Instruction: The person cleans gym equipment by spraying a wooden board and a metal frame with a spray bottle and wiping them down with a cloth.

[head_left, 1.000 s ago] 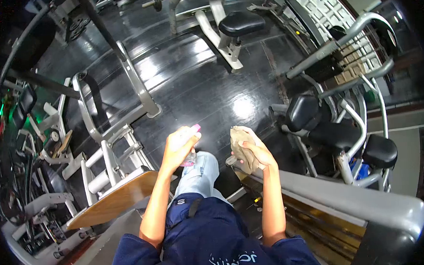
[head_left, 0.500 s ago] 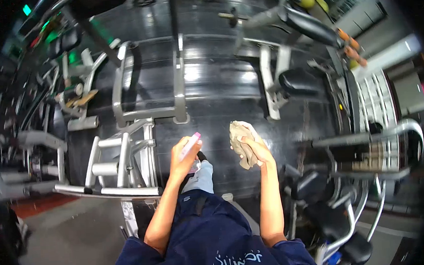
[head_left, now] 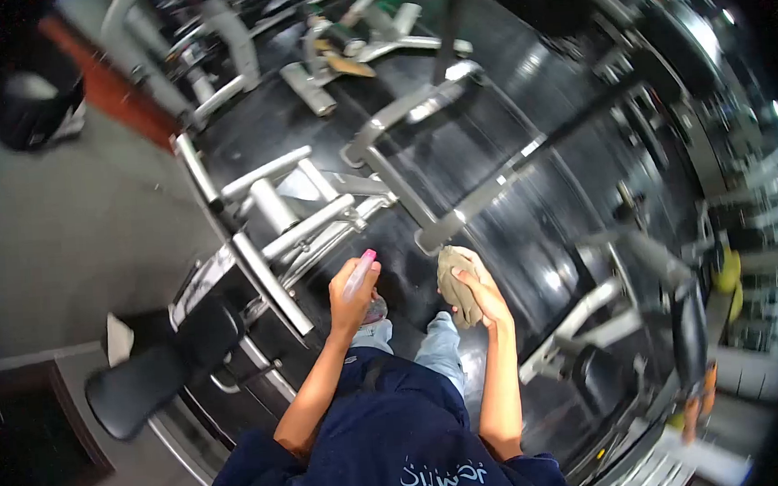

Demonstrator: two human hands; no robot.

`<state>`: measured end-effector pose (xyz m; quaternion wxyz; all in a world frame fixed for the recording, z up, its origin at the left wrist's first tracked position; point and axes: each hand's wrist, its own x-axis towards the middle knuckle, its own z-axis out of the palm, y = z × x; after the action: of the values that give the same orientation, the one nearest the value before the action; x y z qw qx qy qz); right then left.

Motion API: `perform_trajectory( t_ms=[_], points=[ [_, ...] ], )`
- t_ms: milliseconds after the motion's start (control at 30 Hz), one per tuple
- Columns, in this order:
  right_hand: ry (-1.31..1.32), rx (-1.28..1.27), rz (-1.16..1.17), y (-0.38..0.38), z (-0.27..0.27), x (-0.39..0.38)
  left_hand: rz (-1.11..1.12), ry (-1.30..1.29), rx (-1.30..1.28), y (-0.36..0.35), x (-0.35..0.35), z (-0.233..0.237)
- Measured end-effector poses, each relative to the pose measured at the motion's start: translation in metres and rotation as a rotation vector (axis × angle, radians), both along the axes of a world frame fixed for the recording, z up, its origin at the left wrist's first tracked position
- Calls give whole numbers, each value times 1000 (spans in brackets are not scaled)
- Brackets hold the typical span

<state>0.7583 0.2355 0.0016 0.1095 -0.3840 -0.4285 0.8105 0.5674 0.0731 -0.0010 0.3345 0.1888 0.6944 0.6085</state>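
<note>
My left hand (head_left: 346, 303) is closed around the neck of a spray bottle (head_left: 360, 276). Its pale head has a pink tip pointing up and away from me, and a bit of the clear body shows below my fingers. My right hand (head_left: 491, 301) grips a bunched, grey-beige cloth (head_left: 457, 290), thumb lying across it. Both hands are out in front of my body, apart from each other, with neither one touching the gym equipment. A silver machine frame (head_left: 271, 286) stands nearest to my left hand.
A black padded bench (head_left: 140, 392) is at the lower left. Ahead, a silver U-shaped frame (head_left: 423, 214) rests on the dark floor (head_left: 489, 139). More machines with a black seat (head_left: 598, 377) stand at the right. A reddish strip (head_left: 112, 82) borders the grey floor at the upper left.
My view has swung to the left, so the machines appear rotated and shifted rightward. A second leg now shows below me. Both hands keep hold of the spray bottle and cloth.
</note>
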Motion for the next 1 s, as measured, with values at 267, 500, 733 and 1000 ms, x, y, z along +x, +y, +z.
perform_trajectory(
  t_ms=[267,500,733,1000],
  points=[
    [-42,-48,457,69,-27,-56,764,108,28,-12,33,1],
    [69,31,811,108,-41,-92,1133,217,-40,-14,78,29],
    [207,48,1043,66,-24,-148,1293,330,-206,-17,73,39],
    [214,-3,1031,21,-2,-172,1341,355,-508,-17,48,28]
  ],
)
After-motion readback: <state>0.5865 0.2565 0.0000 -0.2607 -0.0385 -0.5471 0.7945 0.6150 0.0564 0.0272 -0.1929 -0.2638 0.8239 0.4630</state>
